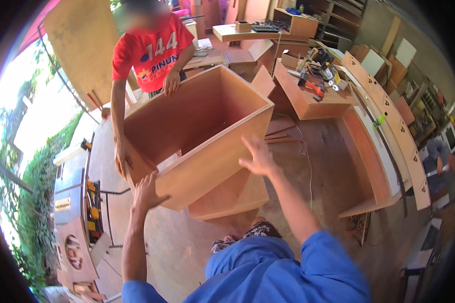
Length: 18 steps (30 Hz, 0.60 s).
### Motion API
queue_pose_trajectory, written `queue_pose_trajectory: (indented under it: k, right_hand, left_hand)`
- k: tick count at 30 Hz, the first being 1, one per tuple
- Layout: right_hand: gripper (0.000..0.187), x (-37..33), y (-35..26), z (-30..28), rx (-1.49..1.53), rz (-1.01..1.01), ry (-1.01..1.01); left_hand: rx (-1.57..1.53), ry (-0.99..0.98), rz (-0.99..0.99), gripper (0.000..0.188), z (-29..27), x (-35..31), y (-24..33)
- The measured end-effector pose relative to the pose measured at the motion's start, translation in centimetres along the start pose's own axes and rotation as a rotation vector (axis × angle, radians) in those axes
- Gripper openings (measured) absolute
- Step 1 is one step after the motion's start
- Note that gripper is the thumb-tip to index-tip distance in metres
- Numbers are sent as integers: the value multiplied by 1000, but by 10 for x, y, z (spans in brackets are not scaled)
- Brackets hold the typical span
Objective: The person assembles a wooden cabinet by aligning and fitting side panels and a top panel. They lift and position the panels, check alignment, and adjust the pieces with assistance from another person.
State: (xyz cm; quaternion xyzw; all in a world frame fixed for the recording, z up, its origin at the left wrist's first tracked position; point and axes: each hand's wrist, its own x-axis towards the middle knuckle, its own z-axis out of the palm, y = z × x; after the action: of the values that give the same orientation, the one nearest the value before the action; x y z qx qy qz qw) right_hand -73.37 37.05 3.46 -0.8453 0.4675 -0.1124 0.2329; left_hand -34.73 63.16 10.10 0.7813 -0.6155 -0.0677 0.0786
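A large open-topped wooden box (pixel 212 154) stands tilted in front of me, its hollow inside facing up. My left hand (pixel 147 194) is at its near left corner, fingers over the rim and thumb along the front panel. Fingers spread, my right hand (pixel 259 157) is at the right part of the front panel; whether the palm touches it, I cannot tell. Across from me a person in a red shirt (pixel 154 53) has one hand (pixel 172 82) on the far rim and the other hand (pixel 121 159) on the left end. Beneath lies another wooden box (pixel 232 199), partly hidden.
To the right, a wooden unit (pixel 328 108) bears an orange cordless drill (pixel 314 89) and other tools. A long curved panel (pixel 389 113) and a green bottle (pixel 379 120) are beyond it. A cable (pixel 309 171) trails on the floor. A table saw (pixel 73 187) stands at left.
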Motion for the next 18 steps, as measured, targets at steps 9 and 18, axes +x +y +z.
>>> queue_pose_trajectory:
  k: [9,18]
  right_hand:
    - [62,-348,244,174,152,869,-501]
    - [33,-605,203,244,819,1325,-305]
  left_hand:
    - [52,239,1,43,40,6,-55]
    - [42,358,-24,39,54,6,-51]
